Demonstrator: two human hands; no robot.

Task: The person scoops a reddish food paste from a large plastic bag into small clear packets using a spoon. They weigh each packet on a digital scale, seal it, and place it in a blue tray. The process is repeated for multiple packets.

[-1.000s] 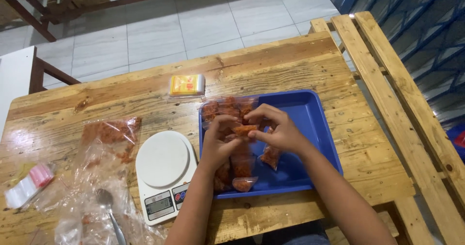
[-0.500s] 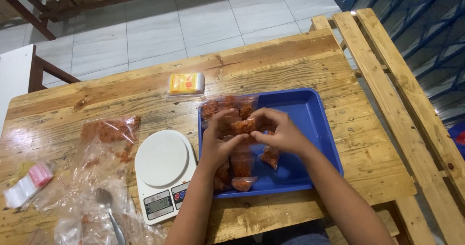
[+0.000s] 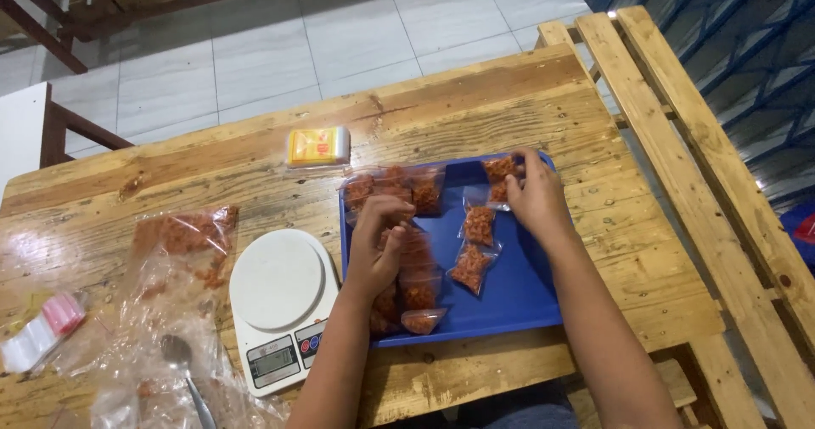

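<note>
Two bare hands work over a wide wooden desk [image 3: 475, 98], the largest thing in view, with slatted timber along its right side. On the desk sits a blue tray [image 3: 518, 293], and just left of it, close against its edge, a round white kitchen scale [image 3: 278, 297]. Further left lies a crumpled clear plastic bag [image 3: 182, 251] with orange-red crumbs inside, a spoon [image 3: 180, 357] resting on the plastic near the front edge, and a small pink-and-white roll [image 3: 47, 327] at the far left. A yellow packet [image 3: 317, 146] lies beyond the tray, apart from it.

Inside the tray are many small clear pouches of the orange-red stuff. The left hand [image 3: 382, 246] rests on the pouch stack [image 3: 407, 268] that runs along the tray's left side, long axis from far edge to near edge; its fingers are curled loosely on top, and whether they pinch a pouch cannot be told. The right hand [image 3: 536, 196] reaches to the tray's far right corner, fingers closed narrowly on a corner pouch [image 3: 499, 170]. Between the hands, two loose pouches [image 3: 472, 251] lie one behind the other on bare tray floor, nearer the right hand, just below and left of its fingers.
</note>
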